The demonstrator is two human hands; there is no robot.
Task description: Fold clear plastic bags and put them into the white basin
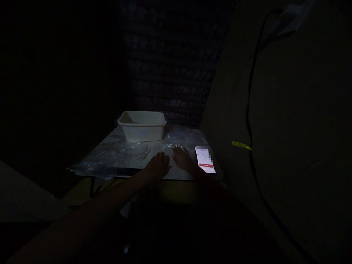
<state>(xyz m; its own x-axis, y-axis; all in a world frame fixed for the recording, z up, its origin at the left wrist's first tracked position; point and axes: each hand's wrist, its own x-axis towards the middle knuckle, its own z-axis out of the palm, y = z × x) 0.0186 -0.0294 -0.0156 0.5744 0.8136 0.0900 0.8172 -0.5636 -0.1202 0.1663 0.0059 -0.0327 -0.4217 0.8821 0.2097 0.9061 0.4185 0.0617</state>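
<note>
In dim light my left hand (159, 165) rests palm down on a small white table (169, 172), its fingers laid on the surface and nothing seen in it. Beside it, my right hand (181, 157) lies flat with the fingers stretched forward, also holding nothing. A lit smartphone (204, 160) lies face up just right of my right hand; its screen shows a red button. Crumpled clear plastic sheeting (118, 154) spreads over the left part of the table. Behind it stands a cream plastic tub (144, 130), upright and apart from both hands.
More clear plastic (187, 135) covers the back right of the table. A dark cable (249, 110) hangs along the right wall, with a yellow tag (239, 145) on it. A dark slatted shutter or wall (170, 73) stands behind the table.
</note>
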